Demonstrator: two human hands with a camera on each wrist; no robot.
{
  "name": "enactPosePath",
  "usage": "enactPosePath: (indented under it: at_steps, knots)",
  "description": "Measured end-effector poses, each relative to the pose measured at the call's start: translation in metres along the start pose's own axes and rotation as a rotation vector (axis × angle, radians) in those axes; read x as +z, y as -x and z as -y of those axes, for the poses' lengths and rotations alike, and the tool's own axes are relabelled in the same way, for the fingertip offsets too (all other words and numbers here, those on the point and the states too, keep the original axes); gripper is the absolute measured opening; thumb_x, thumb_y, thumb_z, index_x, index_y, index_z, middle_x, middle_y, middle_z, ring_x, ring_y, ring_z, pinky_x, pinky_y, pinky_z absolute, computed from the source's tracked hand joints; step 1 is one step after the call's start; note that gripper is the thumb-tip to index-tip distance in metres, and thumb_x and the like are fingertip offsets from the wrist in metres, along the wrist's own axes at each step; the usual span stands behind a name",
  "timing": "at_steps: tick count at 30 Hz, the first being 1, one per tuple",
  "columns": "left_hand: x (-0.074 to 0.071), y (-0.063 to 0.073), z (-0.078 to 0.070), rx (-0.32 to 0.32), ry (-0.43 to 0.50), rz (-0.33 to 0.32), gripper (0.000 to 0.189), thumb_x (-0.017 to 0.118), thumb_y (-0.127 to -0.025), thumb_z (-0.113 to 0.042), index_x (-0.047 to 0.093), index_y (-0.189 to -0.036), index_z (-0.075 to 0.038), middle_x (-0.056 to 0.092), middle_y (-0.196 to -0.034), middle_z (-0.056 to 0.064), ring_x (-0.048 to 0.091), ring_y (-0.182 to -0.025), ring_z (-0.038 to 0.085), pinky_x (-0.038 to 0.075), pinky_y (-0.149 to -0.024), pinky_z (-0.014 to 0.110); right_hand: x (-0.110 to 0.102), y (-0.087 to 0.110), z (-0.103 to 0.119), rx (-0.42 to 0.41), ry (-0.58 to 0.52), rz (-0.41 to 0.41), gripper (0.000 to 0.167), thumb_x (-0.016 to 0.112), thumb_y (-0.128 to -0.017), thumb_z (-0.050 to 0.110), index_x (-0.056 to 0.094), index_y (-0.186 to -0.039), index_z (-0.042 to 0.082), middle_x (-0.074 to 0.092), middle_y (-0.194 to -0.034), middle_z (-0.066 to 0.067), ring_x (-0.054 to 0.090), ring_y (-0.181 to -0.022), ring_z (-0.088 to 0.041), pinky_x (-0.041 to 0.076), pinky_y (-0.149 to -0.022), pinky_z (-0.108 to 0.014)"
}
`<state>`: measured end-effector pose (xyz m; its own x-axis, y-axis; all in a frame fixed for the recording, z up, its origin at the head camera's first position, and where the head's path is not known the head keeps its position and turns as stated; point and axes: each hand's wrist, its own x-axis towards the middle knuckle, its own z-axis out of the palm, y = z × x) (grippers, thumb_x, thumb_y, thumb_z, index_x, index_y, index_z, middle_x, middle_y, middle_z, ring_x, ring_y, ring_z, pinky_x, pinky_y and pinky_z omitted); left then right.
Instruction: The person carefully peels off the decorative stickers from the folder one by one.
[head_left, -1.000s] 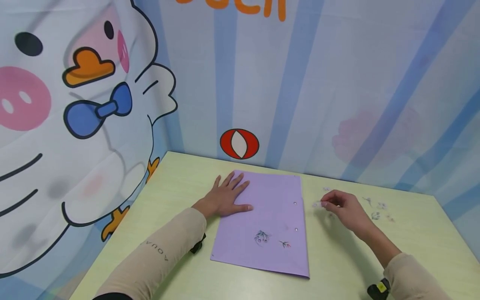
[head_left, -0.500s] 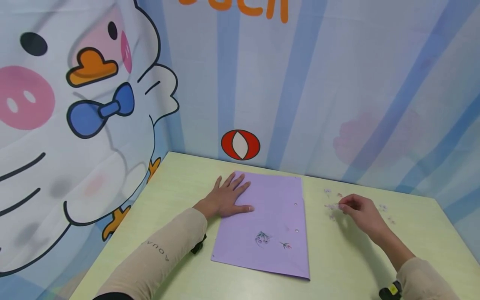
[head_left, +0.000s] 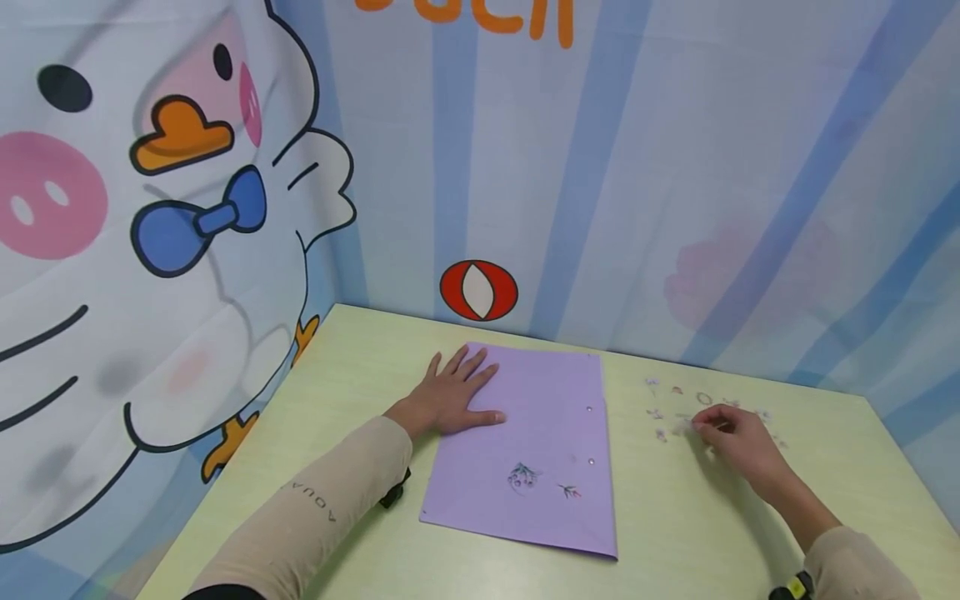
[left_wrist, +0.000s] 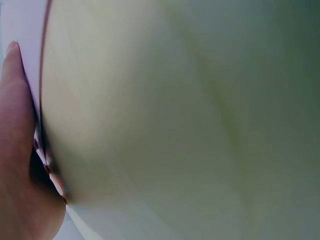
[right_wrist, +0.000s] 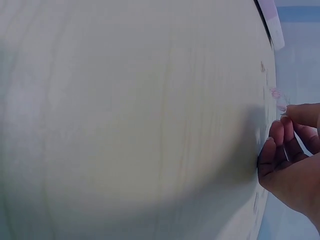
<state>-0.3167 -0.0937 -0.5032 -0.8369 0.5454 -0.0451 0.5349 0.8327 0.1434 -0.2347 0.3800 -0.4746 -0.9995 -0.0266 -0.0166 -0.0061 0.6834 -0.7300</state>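
Note:
My left hand [head_left: 453, 400] lies flat with spread fingers on the upper left of a purple folder [head_left: 540, 417]. Two flower stickers show on the folder's lower part: a round bunch [head_left: 522, 477] and a small red sprig [head_left: 570, 492]. To the right of the folder, my right hand [head_left: 738, 437] pinches a small clear sticker with a pink print [right_wrist: 276, 93] between thumb and forefinger, low over the table. Around it lie several other small stickers, among them a ring-shaped one [head_left: 703, 399] and a purple one [head_left: 655, 414]; the hand partly covers some.
The pale yellow tabletop [head_left: 360, 358] meets a printed fabric backdrop [head_left: 630, 208] along its far edge. On the folder's right side sit small round studs [head_left: 590, 409]. A dark wrist strap [head_left: 793, 586] shows at the right sleeve.
My right hand has moved right and slightly toward me, away from the folder, still pinching the sticker. A ring-shaped sticker now shows behind it. The left hand stays on the folder.

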Motion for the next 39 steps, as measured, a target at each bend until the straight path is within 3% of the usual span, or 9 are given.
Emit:
enactPosePath:
  at_steps: [9,23,39]
  knots:
    - [0.0002,0.0011,0.0009,0.002,-0.004,0.000,0.097,0.038,-0.096,-0.084,0.019,-0.172,-0.026,0.008,-0.179,0.004,-0.001,-0.164,0.035,0.005,-0.126,0.069,0.0004,0.0013,-0.0031,0.007,0.068,0.035,0.021,0.064,-0.106,0.013,0.070,-0.115,-0.004,0.070,-0.108,-0.014,0.059,-0.088,-0.016,0.050,-0.068,-0.027]
    - [-0.0035,0.0021,-0.0006,0.006,-0.007,0.003,0.097,0.039,-0.096,-0.084,0.021,-0.171,-0.025,0.010,-0.179,0.005,0.001,-0.164,0.036,0.007,-0.125,0.070,0.0073,0.0029,-0.0096,-0.022,0.152,-0.014,0.016,0.068,-0.104,0.016,0.074,-0.111,0.002,0.072,-0.105,-0.010,0.062,-0.091,-0.019,0.050,-0.070,-0.028]
    - [-0.0053,0.0017,-0.0013,0.006,-0.017,0.016,0.097,0.039,-0.096,-0.083,0.020,-0.172,-0.026,0.008,-0.179,0.005,0.000,-0.164,0.036,0.006,-0.125,0.070,0.0058,0.0051,-0.0033,0.000,0.075,-0.025,0.027,0.068,-0.106,0.021,0.073,-0.115,-0.004,0.072,-0.104,-0.011,0.063,-0.085,-0.017,0.051,-0.066,-0.027]
